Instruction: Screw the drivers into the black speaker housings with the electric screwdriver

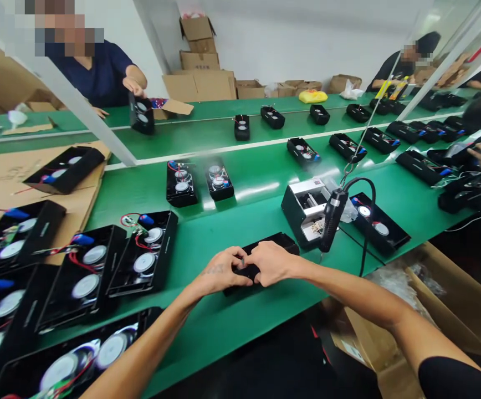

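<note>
A black speaker housing [280, 244] lies on the green work surface in front of me, partly covered by both hands. My left hand [223, 270] is at its left half, fingers bent and pressed together against the case. Right beside it, my right hand [270, 262] curls over the middle of the housing, fingertips nearly meeting those of the left. Something small and greyish shows between the fingertips, too hidden to name. Beyond the housing's right end hangs a black electric screwdriver [333, 220] from a hook, next to a screw feeder box [305, 210].
Open speaker housings [144, 255] with round drivers and red wires crowd the left side. Two more housings [219, 180] stand on the green conveyor [257, 180]. Another housing [379, 221] lies behind the screwdriver. A cardboard box [444, 316] is below right. Co-workers sit across and at right.
</note>
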Tool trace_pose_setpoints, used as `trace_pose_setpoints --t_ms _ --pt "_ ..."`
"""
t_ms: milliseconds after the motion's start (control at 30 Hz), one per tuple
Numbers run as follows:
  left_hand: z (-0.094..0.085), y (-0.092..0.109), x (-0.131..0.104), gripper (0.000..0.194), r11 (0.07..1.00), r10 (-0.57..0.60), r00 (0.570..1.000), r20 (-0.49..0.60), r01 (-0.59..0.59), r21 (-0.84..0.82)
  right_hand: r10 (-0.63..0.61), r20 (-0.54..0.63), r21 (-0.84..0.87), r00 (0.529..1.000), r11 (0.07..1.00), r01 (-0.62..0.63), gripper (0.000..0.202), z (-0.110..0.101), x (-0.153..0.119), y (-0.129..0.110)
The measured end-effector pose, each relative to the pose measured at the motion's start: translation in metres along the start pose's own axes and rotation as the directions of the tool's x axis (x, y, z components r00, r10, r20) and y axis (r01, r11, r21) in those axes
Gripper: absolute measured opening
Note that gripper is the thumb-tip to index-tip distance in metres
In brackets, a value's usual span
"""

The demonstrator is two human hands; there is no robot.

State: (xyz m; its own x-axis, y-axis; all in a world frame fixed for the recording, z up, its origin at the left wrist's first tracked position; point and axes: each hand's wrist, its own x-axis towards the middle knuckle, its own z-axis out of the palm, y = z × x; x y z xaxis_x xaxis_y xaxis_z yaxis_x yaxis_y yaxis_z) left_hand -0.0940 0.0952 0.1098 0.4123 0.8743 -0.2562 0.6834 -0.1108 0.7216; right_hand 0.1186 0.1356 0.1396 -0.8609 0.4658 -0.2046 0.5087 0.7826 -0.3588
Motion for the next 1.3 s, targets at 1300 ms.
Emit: trace_pose_setpoints --t_ms 1300 --pt "0.079 -0.005 -0.027 0.027 0.771 0.589 0.653 -0.475 -0.28 0.571 0.605 -0.796 0.597 0.017 0.78 0.188 0.023 -0.037 -0.098 0.107"
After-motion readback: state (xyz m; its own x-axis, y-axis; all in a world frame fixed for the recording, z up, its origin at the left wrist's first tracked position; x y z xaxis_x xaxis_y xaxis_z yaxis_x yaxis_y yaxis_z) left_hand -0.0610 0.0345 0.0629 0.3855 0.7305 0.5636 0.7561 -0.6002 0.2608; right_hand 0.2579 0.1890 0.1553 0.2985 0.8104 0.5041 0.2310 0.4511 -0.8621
